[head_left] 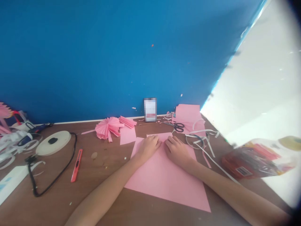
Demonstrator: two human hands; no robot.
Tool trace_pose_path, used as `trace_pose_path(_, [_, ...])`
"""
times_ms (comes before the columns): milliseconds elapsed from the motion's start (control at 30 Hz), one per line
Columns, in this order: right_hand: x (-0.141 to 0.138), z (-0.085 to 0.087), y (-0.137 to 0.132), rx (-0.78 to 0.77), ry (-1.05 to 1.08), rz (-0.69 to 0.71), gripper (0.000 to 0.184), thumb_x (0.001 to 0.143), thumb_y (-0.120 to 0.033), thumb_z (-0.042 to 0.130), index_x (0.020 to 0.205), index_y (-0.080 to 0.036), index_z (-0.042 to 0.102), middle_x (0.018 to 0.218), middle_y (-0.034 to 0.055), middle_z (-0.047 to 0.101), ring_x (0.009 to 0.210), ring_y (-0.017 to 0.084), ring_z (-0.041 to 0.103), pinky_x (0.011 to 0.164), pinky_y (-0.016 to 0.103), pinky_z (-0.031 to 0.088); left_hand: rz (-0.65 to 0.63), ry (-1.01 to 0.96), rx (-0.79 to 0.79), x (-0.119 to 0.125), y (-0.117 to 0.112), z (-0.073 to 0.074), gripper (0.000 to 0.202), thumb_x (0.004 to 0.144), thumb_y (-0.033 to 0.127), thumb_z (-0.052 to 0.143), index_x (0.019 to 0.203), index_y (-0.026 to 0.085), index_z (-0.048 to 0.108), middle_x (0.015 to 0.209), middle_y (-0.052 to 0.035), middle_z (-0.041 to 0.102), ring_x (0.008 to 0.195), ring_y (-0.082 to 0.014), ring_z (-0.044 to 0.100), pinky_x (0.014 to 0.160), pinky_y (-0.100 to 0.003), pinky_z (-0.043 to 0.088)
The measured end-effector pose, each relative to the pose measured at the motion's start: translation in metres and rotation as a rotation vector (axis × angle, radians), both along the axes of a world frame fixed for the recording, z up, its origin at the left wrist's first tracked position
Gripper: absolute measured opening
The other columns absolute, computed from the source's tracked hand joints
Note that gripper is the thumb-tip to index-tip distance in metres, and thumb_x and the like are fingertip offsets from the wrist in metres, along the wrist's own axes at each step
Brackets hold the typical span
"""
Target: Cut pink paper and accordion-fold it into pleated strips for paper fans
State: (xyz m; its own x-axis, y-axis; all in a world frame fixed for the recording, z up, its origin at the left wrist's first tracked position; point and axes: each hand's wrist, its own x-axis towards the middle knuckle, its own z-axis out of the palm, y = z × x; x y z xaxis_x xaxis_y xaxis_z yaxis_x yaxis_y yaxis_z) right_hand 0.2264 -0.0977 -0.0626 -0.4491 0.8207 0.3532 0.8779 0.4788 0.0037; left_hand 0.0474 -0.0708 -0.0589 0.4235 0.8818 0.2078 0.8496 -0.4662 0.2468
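A large sheet of pink paper (164, 182) lies on the brown table in front of me. Its far edge shows a narrow raised or folded band (162, 136). My left hand (150, 146) rests on the left part of that edge, fingers curled in and closed on the paper. Close by on the right, my right hand (176, 149) grips the same edge, its fingers bent down. The fingertips of both hands are partly hidden. Beyond my right hand lie black-handled scissors (179, 127).
Pleated pink paper fans (108, 127) and a smaller pink piece (128, 135) lie far left. A red cutter knife (76, 165) and a white disc with a black cable (53, 142) sit left. A phone (150, 110) leans on the blue wall. Paper strips and a plastic packet (254, 158) are right.
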Motion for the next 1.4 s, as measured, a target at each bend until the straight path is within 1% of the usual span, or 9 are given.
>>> trace_pose_path(100, [0.002, -0.003, 0.002, 0.007, 0.064, -0.002, 0.015, 0.087, -0.014, 0.05, 0.094, -0.017, 0.062, 0.102, 0.0098, 0.059, 0.093, 0.024, 0.05, 0.077, 0.034, 0.037, -0.012, 0.01, 0.058, -0.002, -0.002, -0.001, 0.02, 0.095, 0.038, 0.051, 0.097, 0.019, 0.057, 0.098, -0.0038, 0.06, 0.088, -0.019, 0.058, 0.069, -0.029, 0.042])
trace_pose_path(233, [0.003, -0.005, 0.005, 0.016, 0.113, -0.019, 0.026, 0.088, -0.016, 0.049, 0.112, -0.016, 0.059, 0.119, 0.012, 0.057, 0.103, 0.026, 0.048, 0.08, 0.036, 0.036, -0.049, 0.028, 0.149, -0.002, -0.002, -0.002, 0.027, 0.094, 0.045, 0.049, 0.092, 0.02, 0.06, 0.098, -0.0047, 0.056, 0.091, -0.0195, 0.053, 0.075, -0.031, 0.041])
trace_pose_path(467, [0.004, -0.007, 0.006, 0.009, 0.113, -0.019, 0.019, 0.091, -0.017, 0.048, 0.102, -0.017, 0.063, 0.106, 0.0097, 0.063, 0.101, 0.026, 0.049, 0.081, 0.037, 0.034, -0.073, 0.076, 0.189, -0.001, 0.001, -0.005, 0.032, 0.096, 0.045, 0.042, 0.088, 0.018, 0.056, 0.093, -0.0049, 0.058, 0.088, -0.0207, 0.051, 0.074, -0.034, 0.037])
trace_pose_path(600, [0.005, -0.011, 0.007, 0.023, 0.083, 0.005, 0.02, 0.094, -0.017, 0.045, 0.103, -0.017, 0.063, 0.107, 0.0094, 0.064, 0.098, 0.025, 0.05, 0.078, 0.036, 0.033, -0.096, 0.177, 0.261, -0.001, 0.001, -0.008, 0.027, 0.095, 0.042, 0.046, 0.088, 0.017, 0.055, 0.091, -0.0057, 0.057, 0.086, -0.0217, 0.051, 0.075, -0.034, 0.037])
trace_pose_path(733, [0.008, -0.011, 0.007, 0.01, 0.051, 0.016, 0.022, 0.092, -0.01, 0.045, 0.105, -0.018, 0.062, 0.111, 0.0086, 0.062, 0.097, 0.024, 0.049, 0.078, 0.036, 0.032, -0.111, 0.222, 0.319, 0.0, 0.0, -0.008, 0.027, 0.098, 0.036, 0.039, 0.088, 0.016, 0.054, 0.088, -0.0065, 0.056, 0.083, -0.0222, 0.051, 0.075, -0.035, 0.037])
trace_pose_path(933, [0.007, -0.006, 0.007, -0.023, 0.065, -0.011, 0.016, 0.092, -0.013, 0.048, 0.098, -0.018, 0.062, 0.098, 0.0064, 0.062, 0.09, 0.023, 0.049, 0.075, 0.034, 0.032, -0.129, 0.249, 0.283, 0.0, -0.004, -0.004, 0.02, 0.098, 0.018, 0.037, 0.088, 0.016, 0.054, 0.09, -0.0064, 0.055, 0.082, -0.0218, 0.05, 0.07, -0.035, 0.037])
trace_pose_path(1133, [0.008, -0.006, 0.005, 0.051, 0.106, 0.011, 0.016, 0.092, -0.013, 0.049, 0.094, -0.019, 0.063, 0.092, 0.0055, 0.065, 0.088, 0.022, 0.051, 0.077, 0.035, 0.031, -0.11, 0.261, 0.27, -0.002, -0.007, 0.0, 0.014, 0.096, 0.014, 0.041, 0.093, 0.017, 0.055, 0.091, -0.0051, 0.057, 0.082, -0.0213, 0.05, 0.071, -0.035, 0.038])
trace_pose_path(1267, [0.01, -0.006, 0.005, 0.158, 0.211, 0.063, 0.017, 0.091, -0.011, 0.051, 0.095, -0.02, 0.065, 0.087, 0.0038, 0.067, 0.088, 0.021, 0.051, 0.08, 0.036, 0.032, -0.182, 0.232, 0.235, -0.005, -0.007, 0.003, 0.017, 0.098, 0.016, 0.038, 0.099, 0.019, 0.055, 0.092, -0.0036, 0.059, 0.084, -0.0199, 0.052, 0.072, -0.033, 0.038])
trace_pose_path(1400, [0.011, -0.008, 0.007, 0.224, 0.451, 0.08, 0.013, 0.093, -0.023, 0.054, 0.09, -0.022, 0.066, 0.08, 0.0024, 0.067, 0.081, 0.02, 0.053, 0.078, 0.034, 0.038, -0.197, 0.205, 0.256, -0.007, -0.007, 0.003, 0.019, 0.099, 0.016, 0.035, 0.103, 0.019, 0.054, 0.091, -0.004, 0.061, 0.086, -0.0199, 0.054, 0.074, -0.033, 0.037])
